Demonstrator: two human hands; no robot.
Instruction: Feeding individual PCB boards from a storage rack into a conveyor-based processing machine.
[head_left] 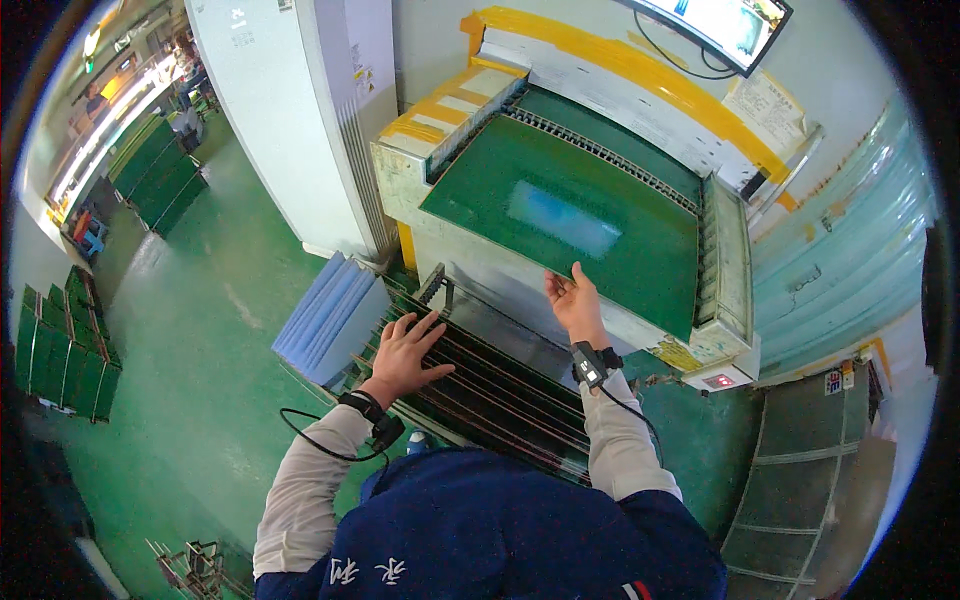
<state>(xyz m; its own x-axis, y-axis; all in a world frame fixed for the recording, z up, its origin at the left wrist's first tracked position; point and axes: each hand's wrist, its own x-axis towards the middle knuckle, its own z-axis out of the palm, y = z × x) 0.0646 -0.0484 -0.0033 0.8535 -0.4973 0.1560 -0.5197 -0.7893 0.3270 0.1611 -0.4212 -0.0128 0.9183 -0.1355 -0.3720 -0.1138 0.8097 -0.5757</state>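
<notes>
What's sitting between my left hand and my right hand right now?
In the head view, only the dark thin boards standing on edge in the rack lie between the left hand, flat on them, and the right hand at the green panel.

Single head-worn fisheye view, looking steeply down from close above the person's own blue-clad shoulders and forearms onto a rack of thin dark upright panels (pixel 490 385) and a cream machine with a flat green bed (pixel 570 215), edges bowing toward the rim.

Grey sleeves, blue vest, black cabled wristbands
</notes>
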